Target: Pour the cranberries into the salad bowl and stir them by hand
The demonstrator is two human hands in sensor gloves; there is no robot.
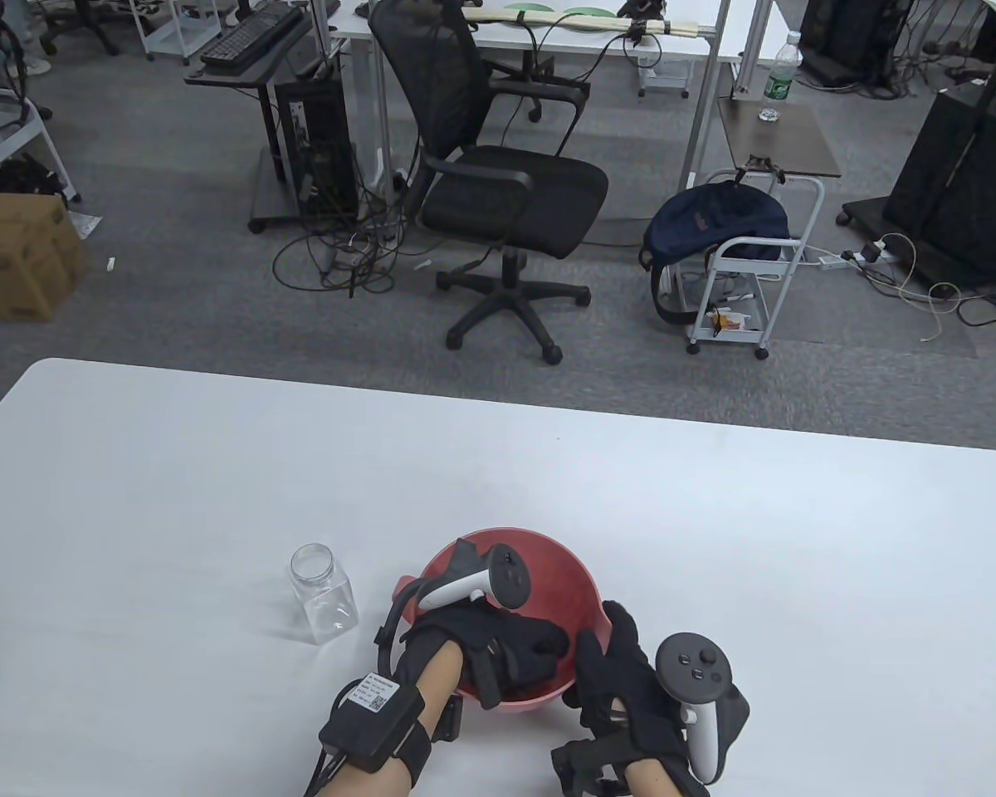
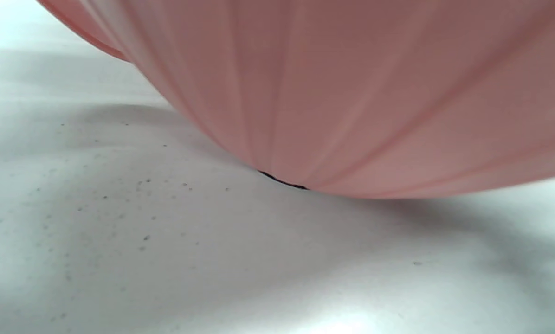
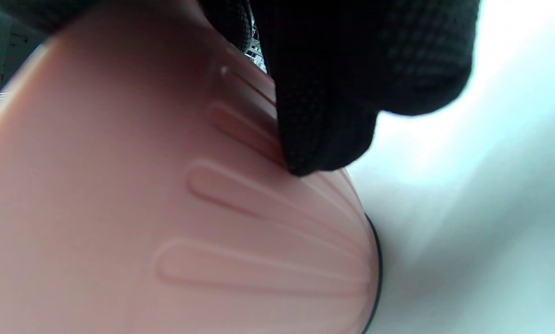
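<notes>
Reaching into the pink salad bowl (image 1: 560, 573) near the table's (image 1: 174, 465) front edge, my left hand (image 1: 498, 643) curls inside; my right hand (image 1: 622, 677) grips its rim. Clear jar (image 1: 324, 594) stands beside it.

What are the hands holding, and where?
The right hand holds the bowl by its outer side, at the rim. The left hand is inside the bowl; its grip cannot be told.

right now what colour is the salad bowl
Pinkish red, with moulded ribs on its outside; the salad bowl shows best in the table view.
</notes>
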